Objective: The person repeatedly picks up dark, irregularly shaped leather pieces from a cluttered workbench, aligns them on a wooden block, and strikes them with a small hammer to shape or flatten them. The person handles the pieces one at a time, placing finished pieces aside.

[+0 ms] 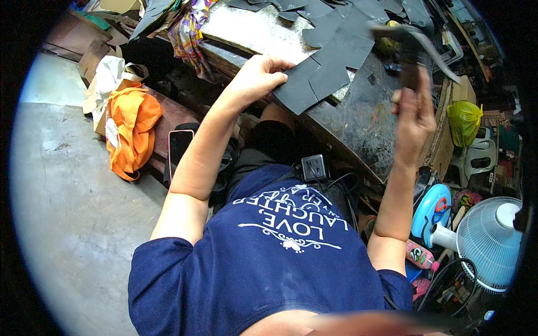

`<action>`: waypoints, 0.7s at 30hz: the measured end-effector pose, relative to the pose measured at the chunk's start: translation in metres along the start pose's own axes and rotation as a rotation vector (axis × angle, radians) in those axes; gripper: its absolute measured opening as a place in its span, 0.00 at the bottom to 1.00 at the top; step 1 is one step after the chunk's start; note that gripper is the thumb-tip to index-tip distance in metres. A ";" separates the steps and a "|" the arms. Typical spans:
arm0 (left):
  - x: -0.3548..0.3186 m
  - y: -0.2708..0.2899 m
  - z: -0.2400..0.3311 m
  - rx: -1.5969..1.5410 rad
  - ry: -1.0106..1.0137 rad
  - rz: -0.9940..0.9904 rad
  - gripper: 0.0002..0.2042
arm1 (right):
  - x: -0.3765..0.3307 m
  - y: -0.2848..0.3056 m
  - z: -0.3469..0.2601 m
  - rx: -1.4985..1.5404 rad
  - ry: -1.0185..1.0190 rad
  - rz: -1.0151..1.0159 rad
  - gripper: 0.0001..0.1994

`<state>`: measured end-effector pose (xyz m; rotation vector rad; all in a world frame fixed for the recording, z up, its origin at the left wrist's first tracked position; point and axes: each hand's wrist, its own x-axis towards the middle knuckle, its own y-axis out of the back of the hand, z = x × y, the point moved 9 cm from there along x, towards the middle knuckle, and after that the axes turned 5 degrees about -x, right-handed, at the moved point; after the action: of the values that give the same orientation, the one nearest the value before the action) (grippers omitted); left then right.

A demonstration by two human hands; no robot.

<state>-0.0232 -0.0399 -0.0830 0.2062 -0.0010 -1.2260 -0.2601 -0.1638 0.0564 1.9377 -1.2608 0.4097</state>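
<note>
On the far left, a smooth grey floor (61, 185) curves away. Next to it, a white cloth-like bundle (111, 75) and a bright orange bag (133, 120) sit heaped together beside a reddish-brown bench (159, 115). A phone (180, 147) with a pink edge stands near the person's left forearm, and farther back a plaid cloth (188, 36) in purple, white and yellow hangs down by the table.

In the middle, a person in a navy T-shirt (280, 241) with white lettering sits at a worktable (358, 129) with a dark, scuffed top. The left hand (259, 80) pinches the left edge of a flat dark grey sheet (300, 88) between thumb and fingers. That sheet lies at the table's near edge, up against other dark cut pieces (372, 10) that spread toward the back over a pale board (252, 28). A small square black device (314, 167) rests near the person's waist.

To the right, the right hand (413, 115) is raised over the table, fingers wrapped around the dark handle of a tool (411, 59); its head is blurred, with one long, curved grey end.

On the far right I see a knotted yellow-green bag (464, 123), a white plastic chair (480, 158), a round blue object (428, 211), a pink-labelled bottle (420, 255) and a blue-and-white fan (490, 241).
</note>
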 end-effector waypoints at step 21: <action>0.030 -0.012 0.047 0.416 -0.333 0.260 0.16 | -0.021 -0.012 -0.006 -0.189 0.058 -0.186 0.24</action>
<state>-0.0293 -0.0795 -0.0416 0.3489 -0.5596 -0.9772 -0.2583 -0.1440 0.0419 1.8484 -1.0333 0.2411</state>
